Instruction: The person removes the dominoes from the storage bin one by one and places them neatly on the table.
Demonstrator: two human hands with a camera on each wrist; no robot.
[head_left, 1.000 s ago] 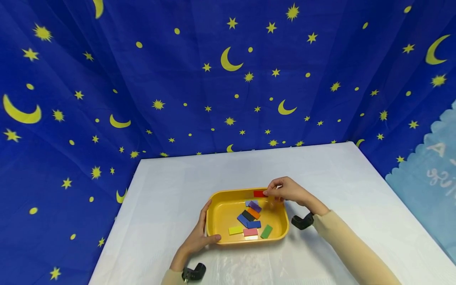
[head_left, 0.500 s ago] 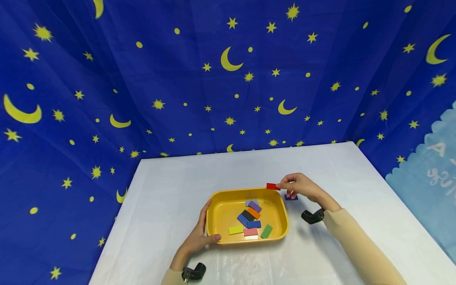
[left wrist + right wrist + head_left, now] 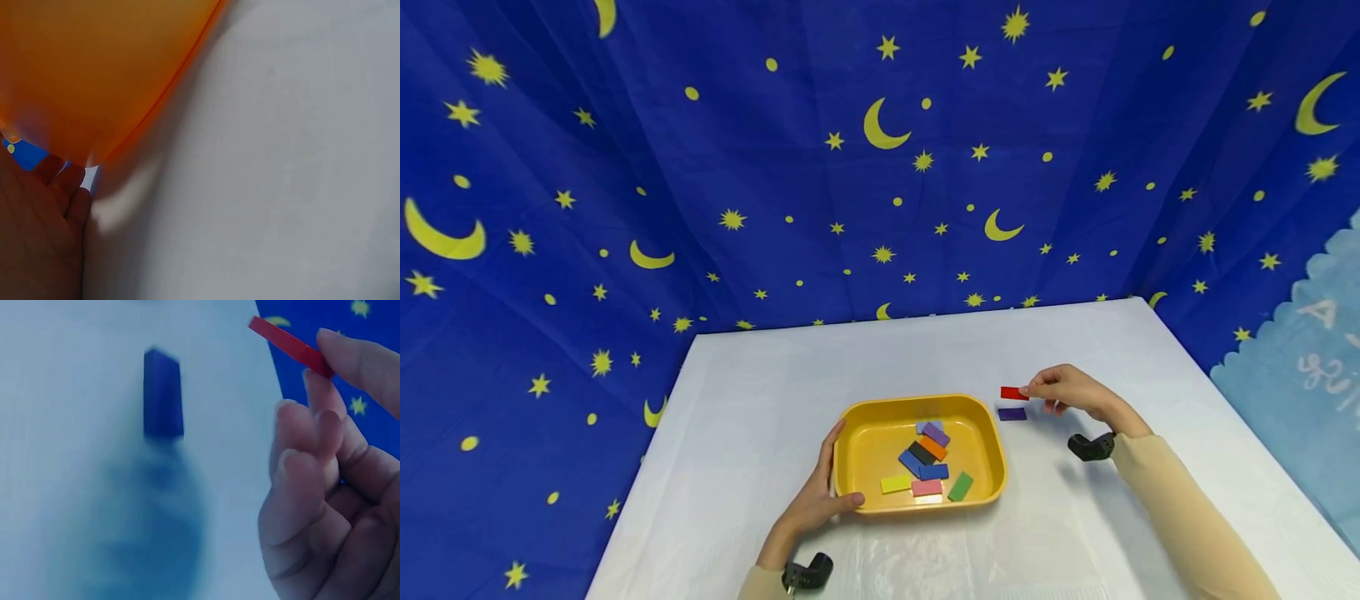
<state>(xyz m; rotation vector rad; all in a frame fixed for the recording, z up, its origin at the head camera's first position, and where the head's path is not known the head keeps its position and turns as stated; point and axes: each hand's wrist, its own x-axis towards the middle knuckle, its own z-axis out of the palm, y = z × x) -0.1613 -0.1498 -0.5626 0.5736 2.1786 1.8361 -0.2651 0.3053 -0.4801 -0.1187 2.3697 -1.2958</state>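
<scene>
A red block [image 3: 1011, 392] is pinched by its right end (partly covered by the fingertips) between the thumb and forefinger of the right hand [image 3: 1071, 392], and is held over the white table [image 3: 805, 367], just to the left of that hand. A dark purple block [image 3: 1012, 414] is seen on the table slightly nearer, between the right hand and the yellow tray [image 3: 868, 446]. The tray's left end is gripped by the left hand [image 3: 820, 492], well apart from the red block, with the thumb laid at the near-left rim. Inside the tray, yellow, pink and green blocks [image 3: 960, 487] are spread along the near side, and others are clustered farther back. At the far side, a blue star-patterned curtain [image 3: 790, 167] is hung.
</scene>
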